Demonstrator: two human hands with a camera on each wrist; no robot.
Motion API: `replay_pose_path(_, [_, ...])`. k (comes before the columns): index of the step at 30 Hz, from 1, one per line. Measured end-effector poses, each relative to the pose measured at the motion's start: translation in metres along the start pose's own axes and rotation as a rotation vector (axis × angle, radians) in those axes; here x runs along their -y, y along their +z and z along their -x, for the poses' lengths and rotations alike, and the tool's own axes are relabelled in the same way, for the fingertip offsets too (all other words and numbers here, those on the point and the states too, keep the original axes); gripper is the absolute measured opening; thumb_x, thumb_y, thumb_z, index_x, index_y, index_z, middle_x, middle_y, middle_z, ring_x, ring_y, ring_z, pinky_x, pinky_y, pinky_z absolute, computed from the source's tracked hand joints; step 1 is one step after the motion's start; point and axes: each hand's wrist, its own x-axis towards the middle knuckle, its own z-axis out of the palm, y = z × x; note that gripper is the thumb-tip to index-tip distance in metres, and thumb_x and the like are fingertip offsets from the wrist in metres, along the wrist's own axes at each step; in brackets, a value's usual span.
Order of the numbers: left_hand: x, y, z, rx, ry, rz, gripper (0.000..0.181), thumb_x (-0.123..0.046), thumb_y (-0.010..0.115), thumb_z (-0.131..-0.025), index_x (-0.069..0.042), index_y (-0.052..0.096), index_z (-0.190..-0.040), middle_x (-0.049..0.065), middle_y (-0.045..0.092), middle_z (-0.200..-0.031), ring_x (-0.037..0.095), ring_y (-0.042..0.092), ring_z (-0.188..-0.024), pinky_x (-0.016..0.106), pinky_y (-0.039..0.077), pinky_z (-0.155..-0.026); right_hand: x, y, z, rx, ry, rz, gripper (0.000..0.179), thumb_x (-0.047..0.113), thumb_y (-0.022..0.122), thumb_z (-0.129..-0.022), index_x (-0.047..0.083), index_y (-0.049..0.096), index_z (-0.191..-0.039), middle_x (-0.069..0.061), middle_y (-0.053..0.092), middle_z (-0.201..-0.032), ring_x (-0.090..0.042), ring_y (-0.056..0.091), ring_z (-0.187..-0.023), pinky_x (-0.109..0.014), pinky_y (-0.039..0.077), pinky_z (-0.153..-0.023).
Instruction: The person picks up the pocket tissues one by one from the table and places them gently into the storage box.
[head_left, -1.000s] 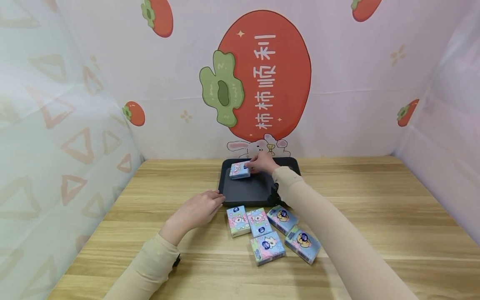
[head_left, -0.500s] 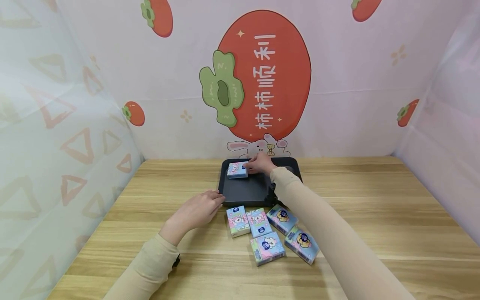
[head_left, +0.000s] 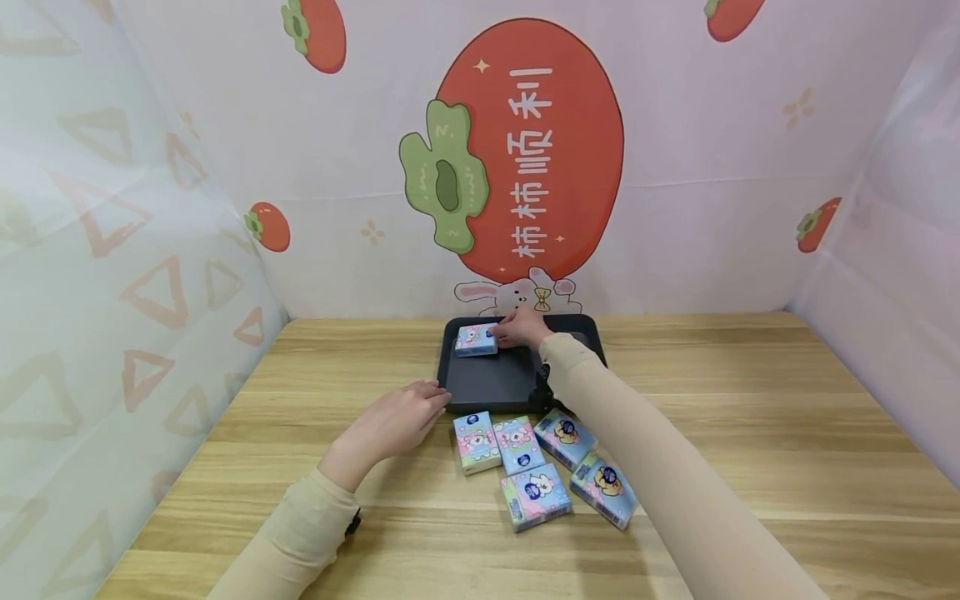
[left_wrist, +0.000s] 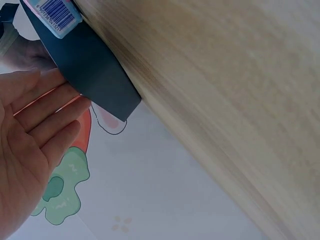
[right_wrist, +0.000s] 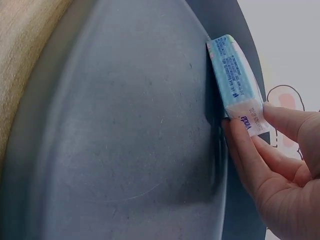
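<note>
My right hand (head_left: 525, 327) pinches the right end of a blue and pink tissue pack (head_left: 474, 339) between thumb and fingers. This pack lies flat-side up at the back left corner of a dark tray (head_left: 491, 385). In the right wrist view, the pack's printed side (right_wrist: 231, 75) runs along the tray's far wall, fingertips low at its white end. My left hand (head_left: 392, 419) rests its extended fingertips at the tray's front left edge. The left wrist view shows that palm (left_wrist: 30, 130) with straight fingers against the tray's outer wall (left_wrist: 102, 80).
Several more tissue packs lie in front of the tray on the wooden table (head_left: 750, 433): two upright-set ones (head_left: 477, 443) at left, one nearer pack (head_left: 536, 500), and slanted ones (head_left: 604, 490) beside the right forearm. A printed backdrop (head_left: 675, 208) rises behind the tray.
My right hand has shifted slightly left with the pack, bringing it closer to the tray's back left corner. The left hand and the other packs have stayed in place.
</note>
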Motion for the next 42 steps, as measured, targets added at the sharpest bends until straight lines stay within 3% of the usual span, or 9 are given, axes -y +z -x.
replay_pose_path(42, [0.0006, 0.0017, 0.0004, -0.030, 0.015, 0.009, 0.025, -0.012, 0.056, -0.094, 0.000, 0.067, -0.113, 0.015, 0.067, -0.114, 0.029, 0.062, -0.110, 0.040, 0.052, -0.096, 0.0055, 0.0055, -0.0016, -0.004, 0.016, 0.019, 0.026, 0.019, 0.068, -0.088, 0.000, 0.069, -0.105, -0.013, 0.071, -0.099, -0.022, 0.070, -0.089, -0.031, 0.057, -0.088])
